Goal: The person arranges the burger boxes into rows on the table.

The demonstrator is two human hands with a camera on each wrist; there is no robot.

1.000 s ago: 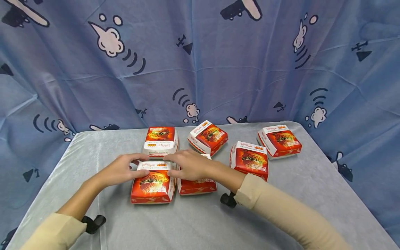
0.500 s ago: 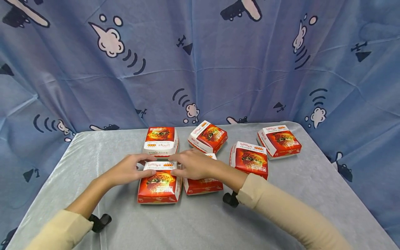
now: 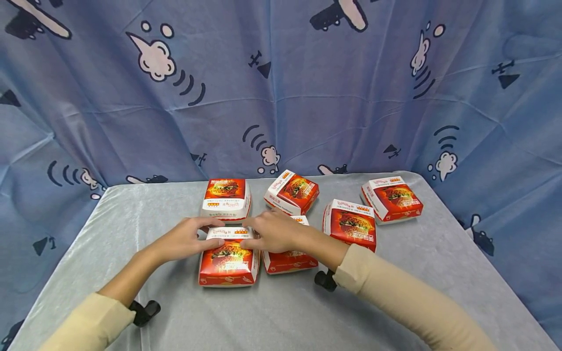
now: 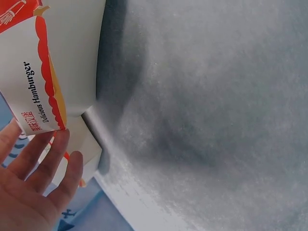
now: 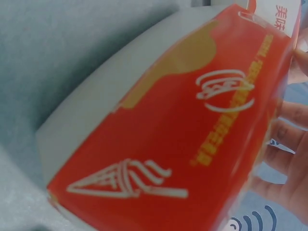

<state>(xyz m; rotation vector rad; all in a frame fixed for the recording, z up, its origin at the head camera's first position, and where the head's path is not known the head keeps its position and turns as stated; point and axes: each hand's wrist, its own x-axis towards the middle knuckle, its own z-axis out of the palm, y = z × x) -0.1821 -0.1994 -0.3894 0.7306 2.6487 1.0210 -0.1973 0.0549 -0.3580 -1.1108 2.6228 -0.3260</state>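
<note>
A red and white hamburger box (image 3: 229,270) lies at the front left of the group, between both hands. My left hand (image 3: 186,239) holds its left side, thumb over the top and fingers at the far edge. In the left wrist view those fingers (image 4: 60,139) meet the edge of its lettered side. My right hand (image 3: 276,231) grips the same box from the right, thumb on the top and index finger at the back edge. Right beside it, a second hamburger box (image 3: 290,263) sits partly hidden under the right hand; its red side fills much of the right wrist view.
Just behind the held box stands another hamburger box (image 3: 226,200), its print facing the other way. A tilted box (image 3: 293,191) is at the back middle, with two more boxes, one nearer (image 3: 350,224) and one farther (image 3: 392,199), to the right. A patterned blue curtain (image 3: 272,87) hangs behind the grey-covered table (image 3: 351,312).
Both hands have slid the front-left hamburger box to the right, and the neighbouring box has shifted right with it. The other boxes have stayed in place.
</note>
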